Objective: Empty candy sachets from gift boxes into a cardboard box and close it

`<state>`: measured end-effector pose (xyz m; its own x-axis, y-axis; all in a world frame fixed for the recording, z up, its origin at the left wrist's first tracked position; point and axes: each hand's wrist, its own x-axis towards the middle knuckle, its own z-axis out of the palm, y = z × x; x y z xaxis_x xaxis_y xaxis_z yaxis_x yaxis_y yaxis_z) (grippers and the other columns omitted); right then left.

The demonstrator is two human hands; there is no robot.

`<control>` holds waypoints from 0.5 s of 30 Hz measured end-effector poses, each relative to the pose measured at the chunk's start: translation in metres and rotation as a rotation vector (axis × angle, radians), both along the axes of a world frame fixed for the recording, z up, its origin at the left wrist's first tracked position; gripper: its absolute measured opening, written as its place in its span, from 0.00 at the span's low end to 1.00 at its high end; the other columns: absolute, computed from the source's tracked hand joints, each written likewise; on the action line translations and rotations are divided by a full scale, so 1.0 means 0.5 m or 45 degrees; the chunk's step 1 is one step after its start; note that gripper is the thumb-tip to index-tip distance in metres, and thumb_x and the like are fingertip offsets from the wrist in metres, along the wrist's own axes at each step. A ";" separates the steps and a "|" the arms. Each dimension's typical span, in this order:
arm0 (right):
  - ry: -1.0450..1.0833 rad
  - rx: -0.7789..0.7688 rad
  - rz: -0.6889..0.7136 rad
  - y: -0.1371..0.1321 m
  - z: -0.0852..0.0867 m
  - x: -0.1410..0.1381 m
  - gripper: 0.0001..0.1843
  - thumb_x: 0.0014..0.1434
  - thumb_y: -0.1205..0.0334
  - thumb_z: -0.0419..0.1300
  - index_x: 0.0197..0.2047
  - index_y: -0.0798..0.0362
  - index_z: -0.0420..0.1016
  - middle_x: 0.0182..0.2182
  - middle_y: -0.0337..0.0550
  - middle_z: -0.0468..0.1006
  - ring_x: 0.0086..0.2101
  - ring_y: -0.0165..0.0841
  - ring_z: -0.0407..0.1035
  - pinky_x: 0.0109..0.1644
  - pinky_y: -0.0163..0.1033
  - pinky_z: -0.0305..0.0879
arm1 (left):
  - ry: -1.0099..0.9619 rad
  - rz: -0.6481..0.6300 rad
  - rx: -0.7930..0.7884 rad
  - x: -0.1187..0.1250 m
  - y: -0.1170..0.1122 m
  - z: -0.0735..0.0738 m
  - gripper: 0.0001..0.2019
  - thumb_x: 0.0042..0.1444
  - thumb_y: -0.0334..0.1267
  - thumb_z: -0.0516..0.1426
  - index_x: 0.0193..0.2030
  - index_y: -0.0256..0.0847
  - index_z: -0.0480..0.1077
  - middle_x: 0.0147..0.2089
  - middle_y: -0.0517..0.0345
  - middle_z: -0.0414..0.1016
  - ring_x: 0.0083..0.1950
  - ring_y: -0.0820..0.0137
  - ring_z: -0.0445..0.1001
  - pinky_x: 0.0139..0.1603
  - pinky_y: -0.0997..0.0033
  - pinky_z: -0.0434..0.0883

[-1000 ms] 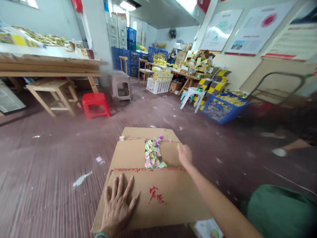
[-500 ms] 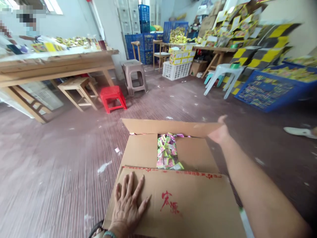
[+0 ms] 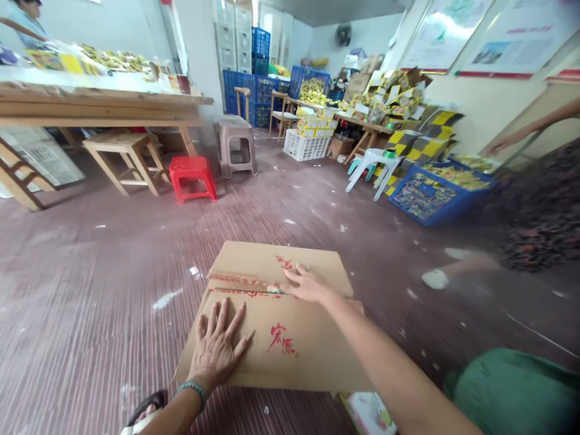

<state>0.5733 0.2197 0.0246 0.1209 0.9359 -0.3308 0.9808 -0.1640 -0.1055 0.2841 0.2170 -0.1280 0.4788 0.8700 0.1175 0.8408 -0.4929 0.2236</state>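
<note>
Head view: the left hand (image 3: 215,347) lies flat, fingers spread, on the near flap (image 3: 321,359) of a cardboard box (image 3: 260,368) low in front of the person, grasping nothing. The right hand (image 3: 308,284), fingers loosely extended, is on the far flap (image 3: 247,258) by the seam, with nothing visible in its grip. A bit of colourful wrapper (image 3: 273,289) shows between the flaps. Farther off, a blue crate (image 3: 457,202) brims with yellowish packets (image 3: 457,177), and yellow boxes (image 3: 315,128) are stacked on a white crate (image 3: 307,147)

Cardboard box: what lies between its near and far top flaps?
In the head view, a small colourful bit, perhaps a wrapper, shows between the near flap and the far flap, beside the right hand.
</note>
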 end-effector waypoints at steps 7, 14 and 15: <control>-0.074 0.264 -0.169 -0.087 -0.114 -0.050 0.39 0.71 0.34 0.47 0.78 0.40 0.51 0.77 0.48 0.43 0.74 0.60 0.37 0.72 0.71 0.41 | -0.036 0.042 0.131 -0.001 -0.003 -0.007 0.39 0.66 0.58 0.50 0.78 0.40 0.53 0.80 0.37 0.44 0.81 0.48 0.42 0.77 0.38 0.41; -0.108 0.545 -0.217 -0.071 -0.201 -0.053 0.43 0.70 0.29 0.40 0.78 0.44 0.50 0.77 0.47 0.38 0.75 0.46 0.32 0.75 0.67 0.23 | -0.010 0.029 0.040 0.009 -0.004 0.010 0.38 0.66 0.59 0.51 0.78 0.45 0.52 0.81 0.39 0.43 0.81 0.47 0.41 0.76 0.36 0.40; -0.099 0.538 -0.220 -0.070 -0.202 -0.052 0.43 0.70 0.29 0.40 0.78 0.44 0.50 0.77 0.48 0.38 0.75 0.46 0.32 0.75 0.67 0.24 | -0.010 0.030 0.022 0.011 0.002 0.020 0.37 0.67 0.57 0.50 0.78 0.45 0.52 0.81 0.39 0.43 0.81 0.47 0.41 0.77 0.36 0.40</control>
